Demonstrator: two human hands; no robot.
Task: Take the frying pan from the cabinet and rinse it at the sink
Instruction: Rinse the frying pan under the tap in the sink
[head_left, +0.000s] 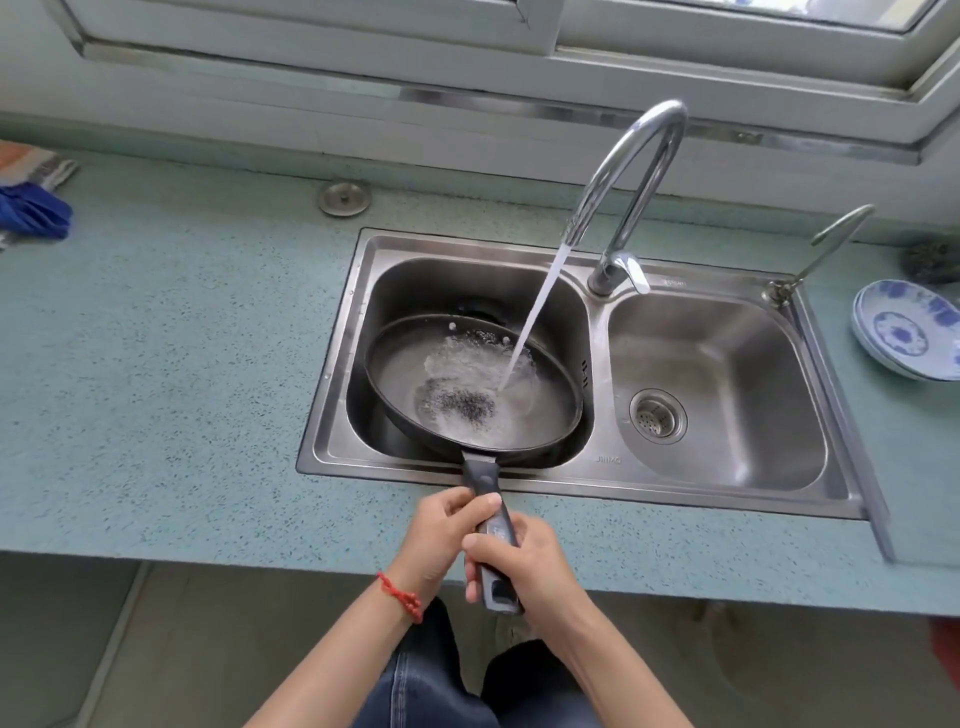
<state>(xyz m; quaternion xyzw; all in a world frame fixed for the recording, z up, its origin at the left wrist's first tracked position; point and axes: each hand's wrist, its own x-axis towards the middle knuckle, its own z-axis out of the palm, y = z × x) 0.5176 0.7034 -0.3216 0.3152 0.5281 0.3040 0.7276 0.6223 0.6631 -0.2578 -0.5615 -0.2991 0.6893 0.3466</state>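
While water runs from the curved chrome faucet (639, 171) into it, the dark round non-stick frying pan (470, 387) sits tilted over the left basin of the stainless-steel double sink (722, 358), its bowl low inside the basin and its black handle (491, 525) reaching back over the sink's front rim and the speckled blue-green counter (171, 374). Both hands clamp the handle: left hand (441, 540) nearer the pan, thumb on top; right hand (519, 566) wrapped around the far end. Water pools and froths in the pan's bowl. Risks, as judged: pan grows heavier as it fills, and all the load hangs out beyond the grip, so a wet handle could twist or slip and drop the pan against the basin. Stream lands off-centre toward the right side; a flatter tilt could throw spray over the front rim onto the counter and the person's dark trousers (441, 691). Tipping out too fast would slop water likewise. Stack of blue-and-white patterned plates (906, 332) lies well apart on the right, likely out of harm's way.
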